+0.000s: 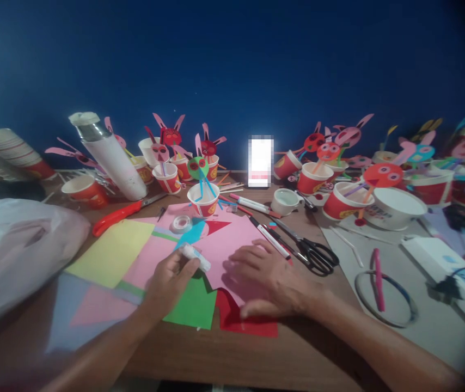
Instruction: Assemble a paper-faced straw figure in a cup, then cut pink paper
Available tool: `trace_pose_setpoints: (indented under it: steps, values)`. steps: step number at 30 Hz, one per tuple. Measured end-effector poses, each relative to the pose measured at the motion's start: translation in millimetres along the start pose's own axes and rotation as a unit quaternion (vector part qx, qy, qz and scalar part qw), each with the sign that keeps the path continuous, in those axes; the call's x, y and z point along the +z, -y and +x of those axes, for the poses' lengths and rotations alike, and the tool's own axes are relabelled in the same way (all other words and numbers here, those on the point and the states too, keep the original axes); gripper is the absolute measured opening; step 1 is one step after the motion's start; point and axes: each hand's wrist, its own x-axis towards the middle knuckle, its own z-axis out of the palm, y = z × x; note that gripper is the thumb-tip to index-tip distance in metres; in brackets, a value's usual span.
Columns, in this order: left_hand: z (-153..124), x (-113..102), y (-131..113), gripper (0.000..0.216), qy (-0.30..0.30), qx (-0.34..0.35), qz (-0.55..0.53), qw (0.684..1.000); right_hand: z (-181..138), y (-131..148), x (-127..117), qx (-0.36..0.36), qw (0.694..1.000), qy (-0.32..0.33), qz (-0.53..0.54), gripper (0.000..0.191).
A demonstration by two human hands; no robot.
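Pink sheet (232, 245) sits mid-worktop (216, 354), and the right hand (271, 280) lies flat on it, grip wide open, fingers spread, holding nothing. At its 9 o'clock, the left hand (171, 280) has its grip closed round one glue stick (195, 257), whose white end pokes out toward 2 o'clock over the pink sheet's left edge.

Hidden bits now: the red sheet (249, 321), at 6 o'clock of the right hand, is mostly buried under pink. The green sheet (191, 307) is partly covered by the left hand.

Counting: two pairs of cutters, black scissors (312, 251) at 2 o'clock of the right hand and red scissors (118, 215) at 11 o'clock of the left. One tape roll (182, 223) lies at 12 o'clock.

The phone (261, 161) screen is blurred out. The cups (310, 178) at the far right smear together, too many to count. The bag (16, 250) at 9 o'clock is cut off.
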Motion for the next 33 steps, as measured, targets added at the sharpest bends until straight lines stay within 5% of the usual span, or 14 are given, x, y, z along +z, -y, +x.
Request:
trace_pose_setpoints:
  steps: [3, 8, 15, 19, 25, 33]
  values:
    - [0.5, -0.4, 2.3, 0.023, -0.015, -0.022, 0.011, 1.0, 3.1, 11.5, 5.8, -0.013, 0.999, 0.003, 0.03, 0.062]
    - [1.4, -0.7, 3.1, 0.026, -0.029, -0.036, 0.003, 0.999, 3.0, 8.9, 8.2, 0.027, 1.0, -0.007, 0.01, 0.016]
    - [2.4, -2.8, 0.6, 0.033, -0.098, -0.034, -0.06, 0.993, -5.6, -7.1, -9.1, 0.08, 0.994, -0.068, 0.015, 0.014]
    - [2.5, -4.4, 1.6, 0.032, -0.114, -0.018, -0.053, 0.992, -5.5, -3.2, -12.8, 0.035, 0.999, -0.024, 0.014, 0.014]
    - [0.3, -0.2, -4.2, 0.027, -0.108, -0.012, -0.048, 0.993, -4.3, 2.4, -18.5, 0.006, 0.997, 0.071, -0.007, 0.019]
    - [-3.2, 6.6, -7.4, 0.02, -0.048, 0.016, -0.036, 0.998, -0.1, 4.3, -12.2, 0.019, 0.998, 0.05, 0.021, 0.037]
